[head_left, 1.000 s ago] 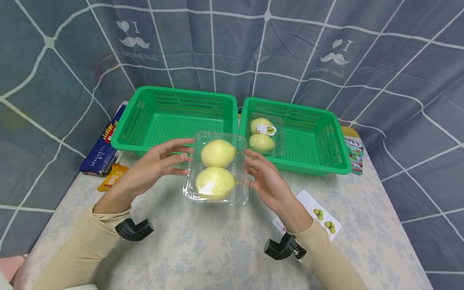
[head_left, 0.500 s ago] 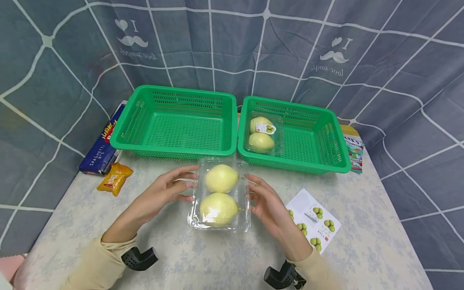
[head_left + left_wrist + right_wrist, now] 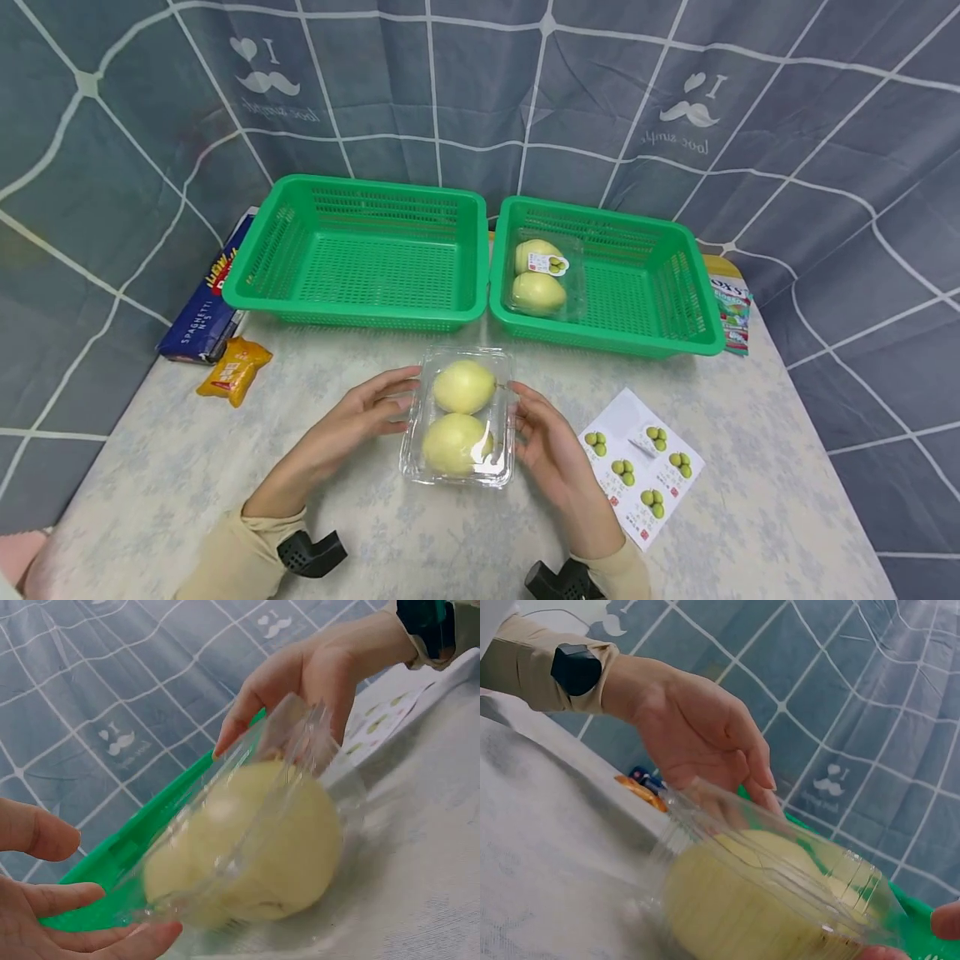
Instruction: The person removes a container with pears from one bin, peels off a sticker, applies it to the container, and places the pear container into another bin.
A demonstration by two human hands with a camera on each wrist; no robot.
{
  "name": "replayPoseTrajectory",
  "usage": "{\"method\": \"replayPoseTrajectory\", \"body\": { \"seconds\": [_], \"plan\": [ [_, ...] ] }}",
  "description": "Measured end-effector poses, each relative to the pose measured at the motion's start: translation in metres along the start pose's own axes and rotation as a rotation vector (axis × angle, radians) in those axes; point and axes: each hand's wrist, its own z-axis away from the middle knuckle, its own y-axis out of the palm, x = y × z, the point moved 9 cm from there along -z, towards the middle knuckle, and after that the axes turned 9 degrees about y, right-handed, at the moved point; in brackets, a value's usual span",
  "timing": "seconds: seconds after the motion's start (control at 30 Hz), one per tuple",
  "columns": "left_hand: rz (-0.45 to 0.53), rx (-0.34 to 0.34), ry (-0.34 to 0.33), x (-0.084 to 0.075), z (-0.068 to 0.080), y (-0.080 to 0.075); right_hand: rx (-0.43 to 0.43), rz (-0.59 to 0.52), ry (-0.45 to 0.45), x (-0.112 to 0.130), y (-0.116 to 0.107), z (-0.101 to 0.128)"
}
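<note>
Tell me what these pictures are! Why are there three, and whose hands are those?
They are a person's two hands. One camera sits on the head, looking down; one sits on each wrist, looking close up. The left hand and the right hand touch the sides of a clear box with two yellow fruits, on the table. Behind stand a left green basket and a right green basket holding another fruit box. A sticker sheet lies to the right.
</note>
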Motion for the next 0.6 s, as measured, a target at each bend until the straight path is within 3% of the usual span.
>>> {"method": "replayPoseTrajectory", "body": {
  "seconds": [0.27, 0.33, 0.43, 0.53, 0.6],
  "plan": [
    [0.010, -0.053, -0.032, 0.007, -0.005, -0.002, -0.028, -0.029, -0.029, 0.005, -0.005, -0.006],
    [0.014, -0.062, -0.037, 0.008, -0.006, -0.003, -0.058, 0.024, -0.068, 0.011, -0.009, -0.006],
    [0.017, -0.068, -0.044, 0.009, -0.006, -0.003, -0.185, 0.325, -0.224, 0.035, -0.022, 0.004],
    [0.018, -0.064, -0.046, 0.010, -0.005, -0.003, -0.422, 0.718, -0.385, 0.069, -0.047, 0.026],
    [0.018, -0.059, -0.044, 0.010, -0.005, -0.003, -0.561, 0.903, -0.418, 0.089, -0.069, 0.043]
  ]
}}
